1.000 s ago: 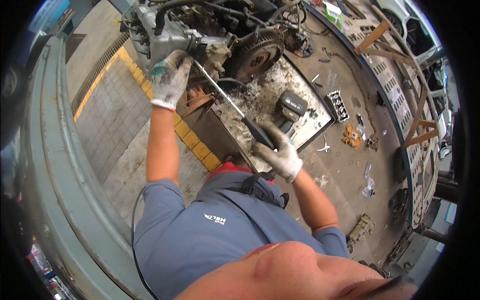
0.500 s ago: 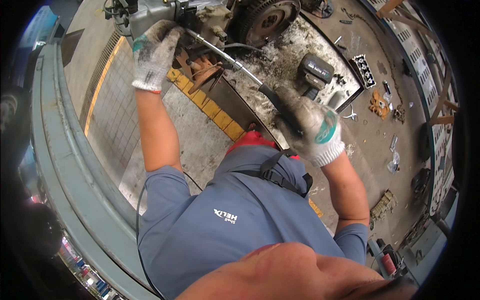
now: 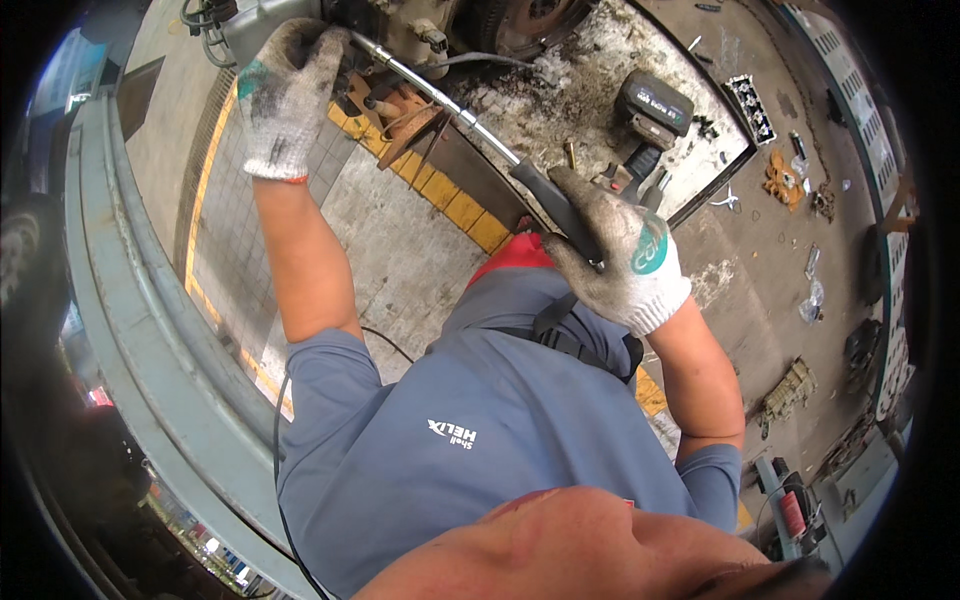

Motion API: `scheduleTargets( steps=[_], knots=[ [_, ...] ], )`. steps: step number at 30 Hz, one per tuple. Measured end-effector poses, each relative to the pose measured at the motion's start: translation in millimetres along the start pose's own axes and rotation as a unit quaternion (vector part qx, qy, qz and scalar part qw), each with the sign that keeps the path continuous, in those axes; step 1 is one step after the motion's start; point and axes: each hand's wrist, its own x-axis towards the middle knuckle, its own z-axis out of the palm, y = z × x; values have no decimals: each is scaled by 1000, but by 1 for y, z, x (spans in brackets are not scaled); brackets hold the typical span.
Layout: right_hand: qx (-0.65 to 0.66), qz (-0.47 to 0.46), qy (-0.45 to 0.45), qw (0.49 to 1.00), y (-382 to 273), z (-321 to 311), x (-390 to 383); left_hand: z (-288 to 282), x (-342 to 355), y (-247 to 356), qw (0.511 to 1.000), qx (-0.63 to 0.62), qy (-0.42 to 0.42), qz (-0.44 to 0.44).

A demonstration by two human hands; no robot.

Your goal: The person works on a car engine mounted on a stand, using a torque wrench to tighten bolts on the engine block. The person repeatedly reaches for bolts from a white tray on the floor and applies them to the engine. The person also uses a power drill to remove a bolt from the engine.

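Observation:
A long ratchet wrench (image 3: 440,97) with a shiny steel shaft and black grip slants between my two gloved hands. My left hand (image 3: 288,100), in a dirty white knit glove, is closed around its far end beside the engine; the wrench head is hidden there. My right hand (image 3: 625,250), gloved alike, holds the black grip at the near end, thumb on the far side. Just beyond the right hand, a black cordless power tool (image 3: 655,108) lies on the grimy bench top. The engine (image 3: 410,35) is partly cut off at the upper edge.
A round flywheel-like part (image 3: 525,25) sits on the bench (image 3: 590,60). Rusty metal parts (image 3: 405,125) stick out by the bench's yellow-edged side. A grey steel beam (image 3: 150,330) curves along my left. Loose parts, a brown rag (image 3: 785,182) and a metal casting (image 3: 790,392) lie on the floor at right.
The engine, bench and left hand sit higher in the picture, and the bench also shifts slightly right. The wrench remains between both hands. More of the power tool's handle shows beside my right hand.

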Motion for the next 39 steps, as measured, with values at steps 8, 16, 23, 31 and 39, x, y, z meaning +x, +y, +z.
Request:
scheduleTargets(
  steps=[8, 16, 23, 31, 39],
  knots=[
    [110, 38, -12, 993, 1, 34, -8, 4, -3, -2, 999, -28, 27, -13],
    [125, 5, 10, 992, 7, 41, -3, 6, -6, 6, 998, -63, 26, -2],
    [229, 20, -13, 973, 4, 49, -7, 14, -11, 9, 994, -88, 61, -4],
    [474, 173, -83, 859, 16, 46, -10, 17, -9, 11, 995, -70, 65, 39],
    [135, 24, 3, 991, 0, 22, -1, 17, -7, 5, 994, -81, 51, 44]
  ],
)
